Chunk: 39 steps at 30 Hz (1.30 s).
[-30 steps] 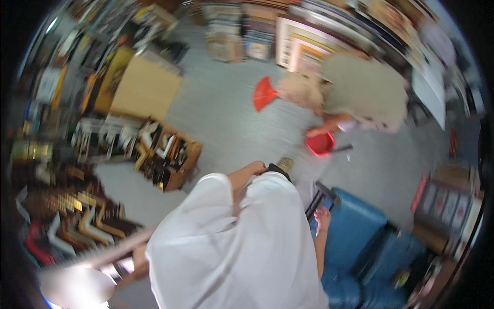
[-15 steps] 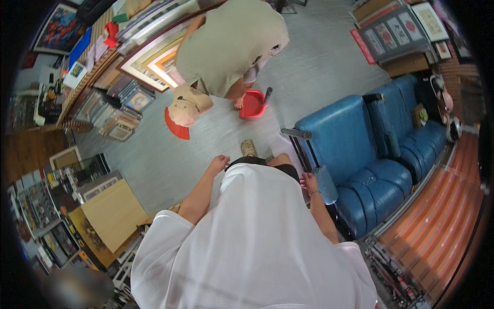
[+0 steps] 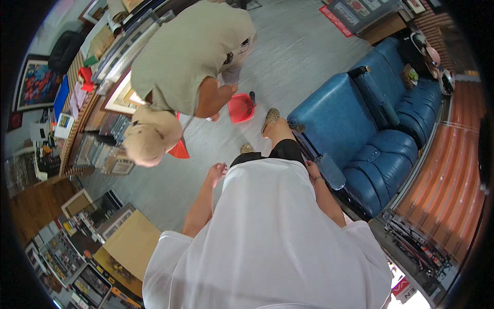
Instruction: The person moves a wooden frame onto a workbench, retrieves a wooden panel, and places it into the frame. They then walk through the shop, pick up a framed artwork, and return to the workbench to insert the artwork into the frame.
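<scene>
I stand on a grey floor (image 3: 303, 56) in a white shirt and black shorts, one foot stepped forward. My left hand (image 3: 216, 172) hangs beside my hip with its fingers curled and nothing in it. My right hand (image 3: 312, 168) is down at my other side, closed on what looks like a clear plastic bottle (image 3: 330, 173), right next to the arm of a blue leather sofa (image 3: 360, 129). In front of me another person (image 3: 190, 56) in an olive shirt and tan cap bends low, a hand on a red dustpan (image 3: 241, 107) on the floor.
A second red flat object (image 3: 180, 150) lies under the other person's cap. Framed pictures (image 3: 117, 95) lean in stacks along the left. A brown cardboard box (image 3: 131, 242) and racks of small goods stand at lower left. An orange slatted wall (image 3: 447, 170) runs on the right.
My view has swung round: the bent-over person and the red dustpan moved from upper right to upper left and nearer. The blue sofa now fills the right. My hands stay at my sides.
</scene>
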{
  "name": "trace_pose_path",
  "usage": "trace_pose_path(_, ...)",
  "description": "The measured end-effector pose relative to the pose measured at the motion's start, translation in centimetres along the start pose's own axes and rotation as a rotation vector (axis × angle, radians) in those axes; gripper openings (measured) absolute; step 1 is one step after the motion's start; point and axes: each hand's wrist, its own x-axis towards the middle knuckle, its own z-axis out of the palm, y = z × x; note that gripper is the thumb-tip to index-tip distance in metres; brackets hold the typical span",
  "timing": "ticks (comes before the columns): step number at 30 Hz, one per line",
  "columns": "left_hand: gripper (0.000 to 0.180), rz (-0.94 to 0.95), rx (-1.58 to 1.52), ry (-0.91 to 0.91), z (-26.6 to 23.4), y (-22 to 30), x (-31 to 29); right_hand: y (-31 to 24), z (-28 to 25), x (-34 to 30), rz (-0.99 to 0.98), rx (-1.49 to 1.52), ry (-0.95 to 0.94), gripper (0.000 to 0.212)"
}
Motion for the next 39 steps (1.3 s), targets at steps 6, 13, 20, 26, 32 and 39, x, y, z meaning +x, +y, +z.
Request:
trace_pose_path(6, 0.043, 0.122, 0.183, 0.035, 1.0, 1.6, 1.6, -7.6, -4.1, 0.4, 0.038, -0.026, 0.025, 0.037)
trace_pose_path(13, 0.044, 0.015, 0.236, 0.047, 3.2, 4.1, 4.7, -9.7, -11.3, 6.7, 0.126, -0.055, -0.017, 0.036)
trace_pose_path(20, 0.046, -0.041, 0.337, 0.076, 9.7, 16.2, 12.5, -16.5, -24.6, 24.5, 0.135, -0.186, -0.139, 0.032)
trace_pose_path(26, 0.047, 0.012, 0.217, 0.103, 15.7, 36.0, 21.9, -35.4, -36.7, 35.1, -0.313, -0.125, 0.196, 0.034)
trace_pose_path(32, 0.048, 0.133, 0.136, 0.110, 19.7, 52.1, 26.9, -48.3, -43.8, 36.7, -0.572, 0.029, 0.446, 0.032)
trace_pose_path(39, 0.049, 0.059, 0.152, 0.105, 22.4, 57.8, 31.3, -48.4, -44.9, 39.6, -0.282, -0.092, 0.264, 0.048)
